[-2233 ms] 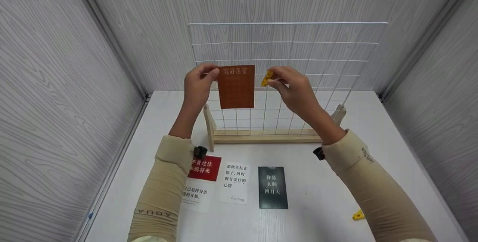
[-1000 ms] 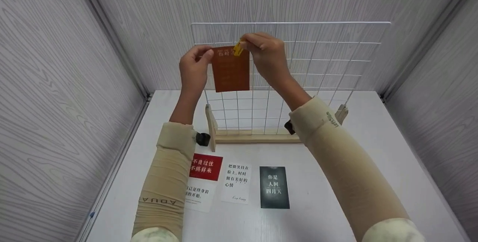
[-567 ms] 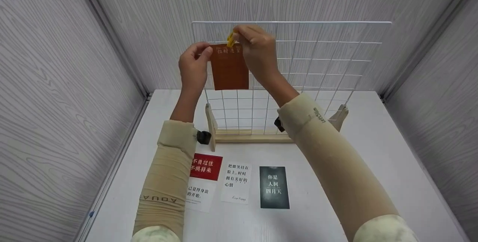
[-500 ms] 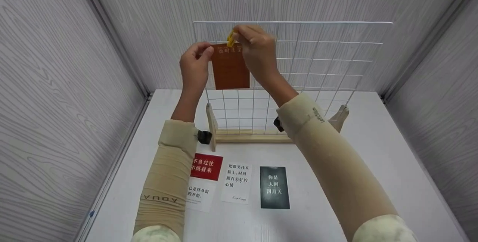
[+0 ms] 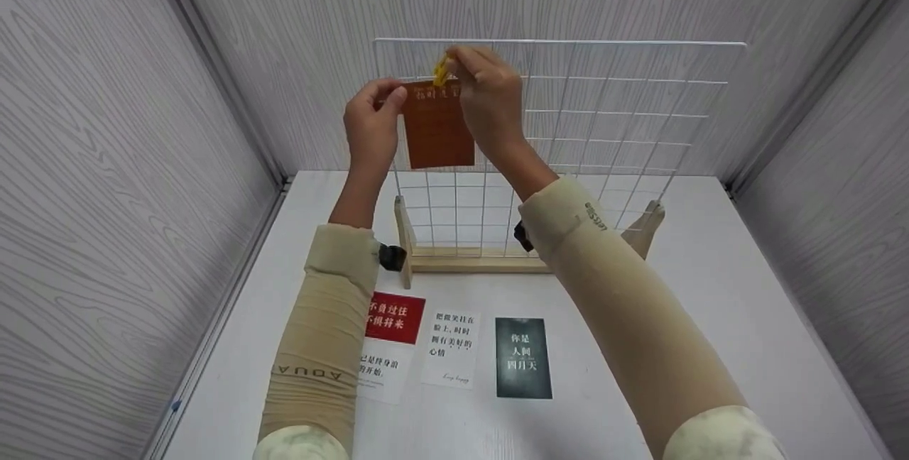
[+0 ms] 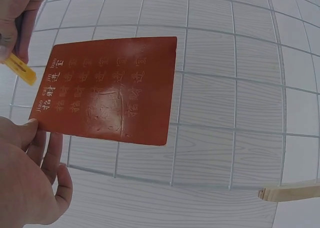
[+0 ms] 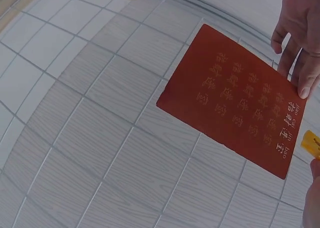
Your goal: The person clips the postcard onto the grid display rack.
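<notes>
A reddish-brown card [image 5: 439, 130] with rows of Chinese characters is held upright before the upper left of a white wire grid [image 5: 603, 112]. My left hand [image 5: 373, 119] pinches its upper left corner between thumb and fingers. Above the card's top edge, my right hand [image 5: 491, 94] pinches a yellow clip [image 5: 442, 71]. In the left wrist view the clip [image 6: 21, 70] lies close to the card's lettered edge, with a small gap apparent. The right wrist view shows the clip [image 7: 311, 144] beside that same edge. Whether the clip touches the grid wire, I cannot tell.
The grid stands in a wooden base [image 5: 483, 263] on a white table [image 5: 589, 346]. In front lie a red card [image 5: 398, 318], a white card [image 5: 451, 350], a dark green card [image 5: 523, 358] and another white card [image 5: 380, 375], partly behind my left sleeve.
My left hand has raised the card higher against the grid. My right hand has brought the clip up and left to the card's top edge, then stayed nearly still.
</notes>
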`<state>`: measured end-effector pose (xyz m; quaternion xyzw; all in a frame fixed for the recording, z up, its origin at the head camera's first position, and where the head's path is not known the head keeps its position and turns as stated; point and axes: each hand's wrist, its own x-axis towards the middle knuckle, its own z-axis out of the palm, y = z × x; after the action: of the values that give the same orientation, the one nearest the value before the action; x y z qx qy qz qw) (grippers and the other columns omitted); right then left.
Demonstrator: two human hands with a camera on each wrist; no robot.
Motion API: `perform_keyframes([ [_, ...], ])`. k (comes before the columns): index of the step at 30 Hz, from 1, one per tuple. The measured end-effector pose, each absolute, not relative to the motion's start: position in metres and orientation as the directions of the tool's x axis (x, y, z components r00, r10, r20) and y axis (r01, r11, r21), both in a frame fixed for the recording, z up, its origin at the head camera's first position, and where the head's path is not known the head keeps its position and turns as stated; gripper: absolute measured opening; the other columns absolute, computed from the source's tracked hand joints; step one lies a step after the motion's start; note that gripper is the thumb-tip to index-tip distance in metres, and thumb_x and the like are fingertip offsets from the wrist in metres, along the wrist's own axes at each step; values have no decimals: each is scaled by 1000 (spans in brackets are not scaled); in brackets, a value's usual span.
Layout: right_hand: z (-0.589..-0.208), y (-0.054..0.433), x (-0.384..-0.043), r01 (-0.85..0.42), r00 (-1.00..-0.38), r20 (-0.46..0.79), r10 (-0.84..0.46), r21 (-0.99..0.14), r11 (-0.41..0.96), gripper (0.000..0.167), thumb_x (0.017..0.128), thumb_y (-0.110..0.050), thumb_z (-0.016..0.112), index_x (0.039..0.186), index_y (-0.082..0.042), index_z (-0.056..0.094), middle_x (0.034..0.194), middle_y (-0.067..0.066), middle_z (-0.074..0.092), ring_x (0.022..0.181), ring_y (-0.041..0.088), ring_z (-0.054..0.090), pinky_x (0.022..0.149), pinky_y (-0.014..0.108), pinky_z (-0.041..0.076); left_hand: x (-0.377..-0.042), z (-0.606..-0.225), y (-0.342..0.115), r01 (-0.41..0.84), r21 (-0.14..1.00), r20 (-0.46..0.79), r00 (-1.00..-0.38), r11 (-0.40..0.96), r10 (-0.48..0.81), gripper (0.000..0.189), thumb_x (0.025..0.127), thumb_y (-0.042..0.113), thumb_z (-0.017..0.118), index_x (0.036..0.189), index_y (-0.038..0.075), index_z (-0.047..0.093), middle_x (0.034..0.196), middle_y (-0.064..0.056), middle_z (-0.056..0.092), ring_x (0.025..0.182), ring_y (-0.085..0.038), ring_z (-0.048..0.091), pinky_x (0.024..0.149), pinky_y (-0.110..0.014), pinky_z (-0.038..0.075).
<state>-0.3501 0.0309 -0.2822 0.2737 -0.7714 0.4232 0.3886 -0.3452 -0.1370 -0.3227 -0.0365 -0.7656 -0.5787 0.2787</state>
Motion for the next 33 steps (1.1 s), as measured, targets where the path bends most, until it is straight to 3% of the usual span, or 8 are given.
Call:
perform_keyframes([
  [17, -293, 31, -358, -723, -595, 804, 1, -536, 437, 21, 102, -14, 59, 109, -2, 74, 108, 8, 73, 95, 13, 66, 85, 20, 54, -351, -323, -129, 371, 872, 462, -841, 319, -282, 24, 102, 22, 61, 120, 9, 70, 114, -5, 69, 103, -13, 61, 90, -25, 51],
  [23, -293, 31, -357, -729, -579, 815, -3, -516, 450, 21, 102, -15, 59, 110, -2, 74, 107, 9, 74, 94, 14, 66, 84, 22, 54, -354, -322, -128, 373, 871, 464, -839, 320, -285, 24, 102, 23, 61, 120, 8, 70, 114, -6, 69, 102, -14, 61, 88, -25, 51],
  [33, -288, 29, -356, -666, -643, 765, -11, -553, 500, 22, 103, -18, 58, 113, -7, 74, 111, 6, 74, 100, 14, 67, 90, 19, 53, -356, -321, -128, 376, 878, 459, -836, 297, -301, 23, 102, 22, 61, 118, 8, 70, 113, -6, 69, 103, -14, 61, 89, -26, 51],
])
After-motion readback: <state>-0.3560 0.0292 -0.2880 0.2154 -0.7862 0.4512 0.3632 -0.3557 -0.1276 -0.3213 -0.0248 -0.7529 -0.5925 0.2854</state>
